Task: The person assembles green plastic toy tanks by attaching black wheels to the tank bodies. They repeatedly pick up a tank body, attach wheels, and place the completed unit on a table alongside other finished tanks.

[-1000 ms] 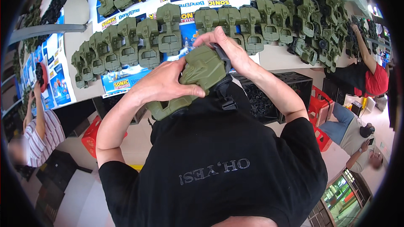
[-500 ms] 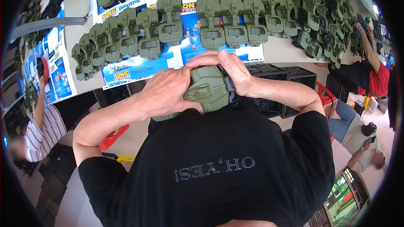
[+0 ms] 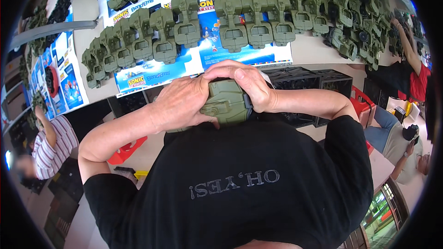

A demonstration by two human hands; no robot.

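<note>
Close against my chest is an olive-green plastic toy vehicle body (image 3: 226,101), gripped between both hands. My left hand (image 3: 181,101) wraps its left side, with the thumb underneath near my shirt. My right hand (image 3: 251,85) closes over the far and right side, beside a dark part along that edge. The fingertips of both hands meet at the far end and hide it. Just beyond, on the table, stand similar green toy vehicle bodies (image 3: 188,23) in a row.
Printed blue-and-white sheets (image 3: 173,71) cover part of the table. Wheeled green vehicles (image 3: 341,14) pile up at the right. Black crates (image 3: 295,80) and a red stool (image 3: 362,103) stand below the table's right side. Other people sit at left (image 3: 53,147) and right (image 3: 397,147).
My right hand has shifted slightly nearer and its thumb has curled down over the toy body, which more of my fingers now cover. The person at left has lowered a hand.
</note>
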